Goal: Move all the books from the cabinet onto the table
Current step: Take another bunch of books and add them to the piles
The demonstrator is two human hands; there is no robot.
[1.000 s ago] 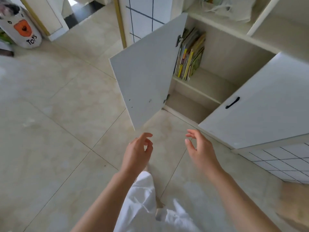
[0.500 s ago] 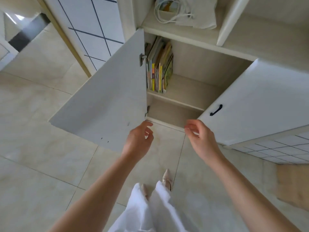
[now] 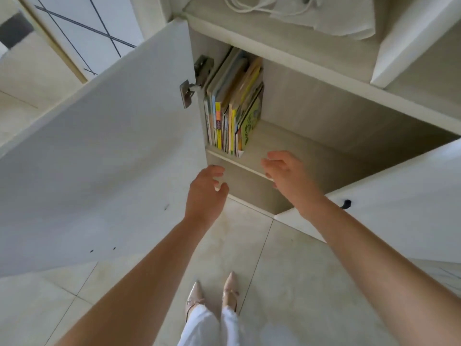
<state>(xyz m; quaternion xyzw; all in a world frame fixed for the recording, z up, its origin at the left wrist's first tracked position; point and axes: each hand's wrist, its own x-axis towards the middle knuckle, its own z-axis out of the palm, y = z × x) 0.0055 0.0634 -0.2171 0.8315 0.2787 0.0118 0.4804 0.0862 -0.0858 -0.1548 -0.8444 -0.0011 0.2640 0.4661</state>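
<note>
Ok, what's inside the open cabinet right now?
A row of books stands upright at the left end of the upper shelf; the rest of that shelf looks bare. The lower compartment is partly covered by both hands, so it's unclear.

Print on the books (image 3: 233, 106) is too blurred to read.

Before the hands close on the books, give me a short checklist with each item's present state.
1. White cabinet door on the left swung clear of the opening: ok.
2. Row of colourful upright books within view on the pale wooden shelf: ok.
3. Left hand holding nothing, fingers relaxed: ok.
4. Right hand holding nothing, fingers relaxed: ok.
5. Hands touching the books: not ok, both short of them.
6. Table free to receive the books: cannot tell, out of view.
</note>
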